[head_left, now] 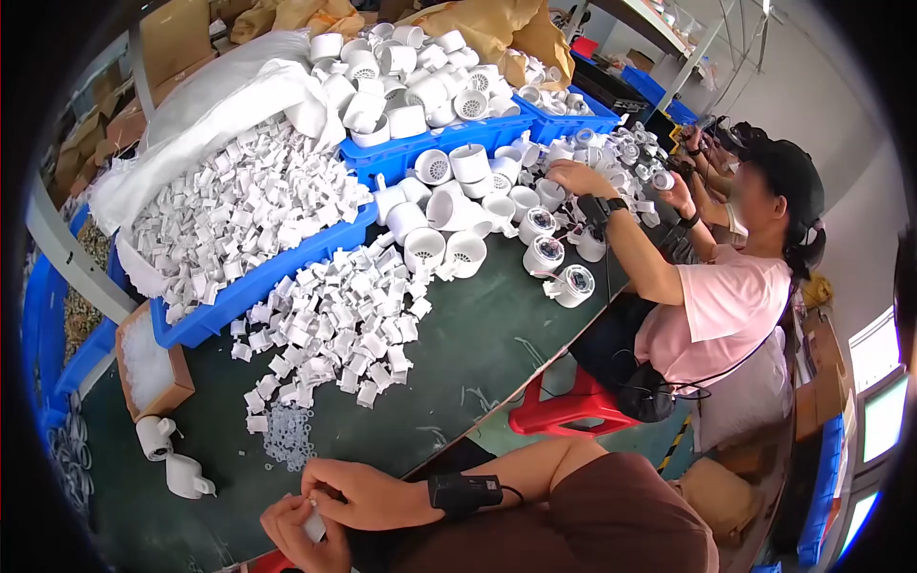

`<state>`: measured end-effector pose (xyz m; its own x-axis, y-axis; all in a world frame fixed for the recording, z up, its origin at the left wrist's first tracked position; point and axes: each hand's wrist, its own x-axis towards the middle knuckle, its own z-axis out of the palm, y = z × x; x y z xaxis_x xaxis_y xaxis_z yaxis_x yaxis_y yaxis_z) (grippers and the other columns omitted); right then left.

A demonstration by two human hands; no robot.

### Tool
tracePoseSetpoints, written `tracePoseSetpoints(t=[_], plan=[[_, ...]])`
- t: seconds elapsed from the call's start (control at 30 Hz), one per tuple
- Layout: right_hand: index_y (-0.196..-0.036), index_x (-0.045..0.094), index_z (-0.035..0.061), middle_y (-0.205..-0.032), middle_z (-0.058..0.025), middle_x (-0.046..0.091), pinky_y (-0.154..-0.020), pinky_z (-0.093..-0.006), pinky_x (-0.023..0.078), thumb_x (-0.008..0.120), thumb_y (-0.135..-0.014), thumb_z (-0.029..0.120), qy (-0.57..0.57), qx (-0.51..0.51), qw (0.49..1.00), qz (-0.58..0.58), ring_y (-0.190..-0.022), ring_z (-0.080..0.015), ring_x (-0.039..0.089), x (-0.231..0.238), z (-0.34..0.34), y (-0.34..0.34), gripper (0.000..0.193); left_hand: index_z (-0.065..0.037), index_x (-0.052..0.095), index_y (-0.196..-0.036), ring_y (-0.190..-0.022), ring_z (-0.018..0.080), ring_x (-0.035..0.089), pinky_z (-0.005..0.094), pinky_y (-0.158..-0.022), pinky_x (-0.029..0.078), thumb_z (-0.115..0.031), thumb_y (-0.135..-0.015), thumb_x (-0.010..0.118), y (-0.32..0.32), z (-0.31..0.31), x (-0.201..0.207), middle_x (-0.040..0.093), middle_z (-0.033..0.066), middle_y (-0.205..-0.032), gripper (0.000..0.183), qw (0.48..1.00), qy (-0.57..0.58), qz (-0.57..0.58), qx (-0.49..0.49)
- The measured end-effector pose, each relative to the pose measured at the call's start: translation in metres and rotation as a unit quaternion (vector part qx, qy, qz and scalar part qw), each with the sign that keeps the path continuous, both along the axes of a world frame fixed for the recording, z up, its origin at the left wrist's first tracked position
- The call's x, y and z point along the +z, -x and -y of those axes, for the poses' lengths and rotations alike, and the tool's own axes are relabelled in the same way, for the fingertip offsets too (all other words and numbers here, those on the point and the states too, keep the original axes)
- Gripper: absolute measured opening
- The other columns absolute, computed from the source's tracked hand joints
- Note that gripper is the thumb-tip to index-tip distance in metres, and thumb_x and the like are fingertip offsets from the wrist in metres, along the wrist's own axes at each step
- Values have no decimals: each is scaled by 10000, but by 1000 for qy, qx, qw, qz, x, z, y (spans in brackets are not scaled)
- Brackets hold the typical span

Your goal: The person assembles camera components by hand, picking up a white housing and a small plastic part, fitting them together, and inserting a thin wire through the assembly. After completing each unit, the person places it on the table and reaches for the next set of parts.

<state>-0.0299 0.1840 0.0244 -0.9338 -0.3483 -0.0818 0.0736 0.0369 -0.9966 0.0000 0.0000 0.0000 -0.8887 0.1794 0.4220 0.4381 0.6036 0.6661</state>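
Observation:
Near the table's front edge, my left hand [294,535] is closed around a small white plastic part [314,525], mostly covered by the fingers. My right hand [368,492] meets it from the right, thumb and fingertips pinched together over the part; a tiny pale bit shows there, too small to name. Just beyond my hands lies a little heap of translucent rings [288,437]. A larger heap of similar small white plastic parts [334,320] spreads behind the rings. To the left, two white rounded housings [188,476] lie on the green table [458,353].
A blue bin [258,286] overflows with small white parts; another blue bin [439,143] holds white cups. More white cups [444,215] stand before it. A cardboard box [158,368] sits left. On the right, a co-worker [726,286] in pink handles parts, beside a red stool [573,406].

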Motion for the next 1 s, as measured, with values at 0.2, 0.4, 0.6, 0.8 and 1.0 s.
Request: tracePoseSetpoints(t=[0.2,0.4,0.6,0.8,1.0], plan=[[-1039,646,39,-1092,-105,659,-877,-384,507,675,-943,55,-40,-123,946,-296,-1027,-308,621,-1,-19,-2,101,-21,608,-1151,-1285,424,515,520,-1063,399,-109,-929,667,27,55,12,610,182,-1314,245,943,274,-136,133],[-991,669,56,-1066,-108,688,-899,-409,500,733,-863,17,-317,-260,828,-382,-1011,-316,631,14,-130,14,149,-57,546,-1420,-1395,416,444,524,-1115,362,-243,-1009,606,103,131,0,469,203,-1527,456,972,138,-52,185],[-1202,608,84,-1170,-120,611,-978,-451,400,773,-862,206,-595,-415,602,-335,-1122,-334,536,34,-241,8,397,-120,484,-1500,-1388,433,441,524,-1106,371,-401,-1023,592,123,184,-12,443,243,-1530,564,863,373,-91,328],[-1350,579,172,-1318,-165,574,-969,-563,433,706,-891,528,-651,-487,566,-134,-1240,-422,520,16,-346,11,594,-96,453,-1514,-1378,441,438,524,-1113,353,-501,-1004,598,128,217,-34,442,269,-1508,667,850,309,-119,409],[-1377,566,186,-1225,-132,651,-929,-458,507,738,-882,469,-608,-367,694,-116,-1074,-329,667,22,-304,20,596,-96,461,-1506,-1377,416,420,521,-1106,341,-488,-992,621,109,173,-15,396,252,-1534,666,839,270,-148,449]])
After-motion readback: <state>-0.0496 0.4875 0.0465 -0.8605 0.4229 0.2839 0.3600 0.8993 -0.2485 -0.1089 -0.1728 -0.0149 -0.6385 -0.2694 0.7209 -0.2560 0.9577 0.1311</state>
